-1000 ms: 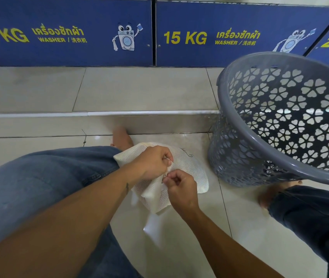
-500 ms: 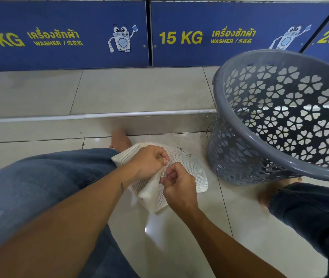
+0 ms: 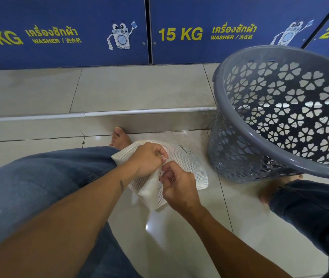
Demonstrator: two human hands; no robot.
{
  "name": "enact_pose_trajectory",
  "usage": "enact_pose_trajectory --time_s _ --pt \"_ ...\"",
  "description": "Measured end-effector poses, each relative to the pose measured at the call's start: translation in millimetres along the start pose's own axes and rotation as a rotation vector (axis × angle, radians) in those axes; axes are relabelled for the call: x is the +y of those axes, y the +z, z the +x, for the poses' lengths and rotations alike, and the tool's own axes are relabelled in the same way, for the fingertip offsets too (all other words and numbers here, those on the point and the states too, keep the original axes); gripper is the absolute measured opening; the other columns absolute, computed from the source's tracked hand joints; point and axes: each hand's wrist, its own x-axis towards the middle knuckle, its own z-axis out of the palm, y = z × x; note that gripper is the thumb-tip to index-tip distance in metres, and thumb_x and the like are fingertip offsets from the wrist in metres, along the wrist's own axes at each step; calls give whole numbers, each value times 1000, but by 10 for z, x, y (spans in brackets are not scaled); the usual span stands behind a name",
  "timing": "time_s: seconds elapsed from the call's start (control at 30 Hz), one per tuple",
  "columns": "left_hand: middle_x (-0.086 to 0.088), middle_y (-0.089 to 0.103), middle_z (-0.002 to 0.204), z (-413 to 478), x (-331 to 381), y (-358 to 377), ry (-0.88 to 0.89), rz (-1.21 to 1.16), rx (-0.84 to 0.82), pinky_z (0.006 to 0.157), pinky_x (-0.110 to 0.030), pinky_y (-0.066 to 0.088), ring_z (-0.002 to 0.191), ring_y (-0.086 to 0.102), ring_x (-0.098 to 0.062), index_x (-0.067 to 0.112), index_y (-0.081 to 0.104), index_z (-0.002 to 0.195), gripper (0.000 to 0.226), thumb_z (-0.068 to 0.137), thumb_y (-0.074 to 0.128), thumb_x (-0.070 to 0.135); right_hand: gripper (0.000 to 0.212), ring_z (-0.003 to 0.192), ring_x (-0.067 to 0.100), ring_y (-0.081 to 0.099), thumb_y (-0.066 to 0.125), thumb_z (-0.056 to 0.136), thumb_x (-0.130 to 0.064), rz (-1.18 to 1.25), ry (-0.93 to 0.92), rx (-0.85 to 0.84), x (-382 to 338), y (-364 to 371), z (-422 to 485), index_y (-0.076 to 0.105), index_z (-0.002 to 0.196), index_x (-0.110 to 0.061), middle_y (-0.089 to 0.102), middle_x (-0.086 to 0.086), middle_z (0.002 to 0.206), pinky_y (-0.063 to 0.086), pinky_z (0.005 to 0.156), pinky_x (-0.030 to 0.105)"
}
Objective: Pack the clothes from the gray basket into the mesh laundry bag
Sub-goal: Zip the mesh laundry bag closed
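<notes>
Between the knees on the tiled floor, the mesh laundry bag lies nearly flat, with the left grip and right grip both pinching its near edge, seemingly at the zipper. No clothes show in the tilted gray basket just beside it, so packing looks either finished or unbegun. Room is tight: step edge ahead, legs either side.

PLACE: self-service laundry | SIGNS: blue panels far beyond the fingers, yellow lettering reading "15 KG WASHER" | ART: cartoon washing machine on each panel | FLOOR: glossy pale tiles below the fingers, metal-edged step just beyond them | GEAR: gray laundry basket right of the fingers
</notes>
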Motion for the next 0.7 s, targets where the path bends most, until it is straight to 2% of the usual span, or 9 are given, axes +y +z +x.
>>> enact_pose_trajectory --time_s 0.1,0.27,0.4,0.53,0.7 --pt "8 65 64 2 -10 -4 4 6 15 59 -20 37 62 56 -4 21 72 81 11 84 65 13 18 63 15 64 60 82 -13 20 -44 -41 2 -28 -16 57 94 -27 66 -7 69 55 62 39" --pt "9 63 64 3 -39 -23 12 10 48 60 -20 37 63 54 -5 25 72 78 13 83 66 15 36 73 13 59 73 71 -17 27 4 -171 -17 -98 -2 51 98 -30 59 -8 77 55 69 39" --pt "6 67 69 -3 -62 -22 2 18 47 63 -23 41 69 59 -10 24 72 80 12 84 65 15 38 70 15 56 75 70 -21 -17 -6 -195 -21 -118 37 49 97 -30 56 -7 76 53 67 42" --pt "1 71 81 13 -70 -37 -9 0 73 78 -29 50 83 65 -15 25 71 79 13 85 65 15 39 73 13 55 76 69 -21 -71 -51 -232 -13 -77 0 49 96 -32 55 -10 78 53 69 43" --pt "0 71 81 14 -60 -48 -7 -5 85 76 -28 49 83 65 -16 26 70 79 14 85 64 15 37 72 15 55 76 70 -18 -16 -7 -192 -11 -29 -8 50 94 -30 56 -7 77 53 68 44"
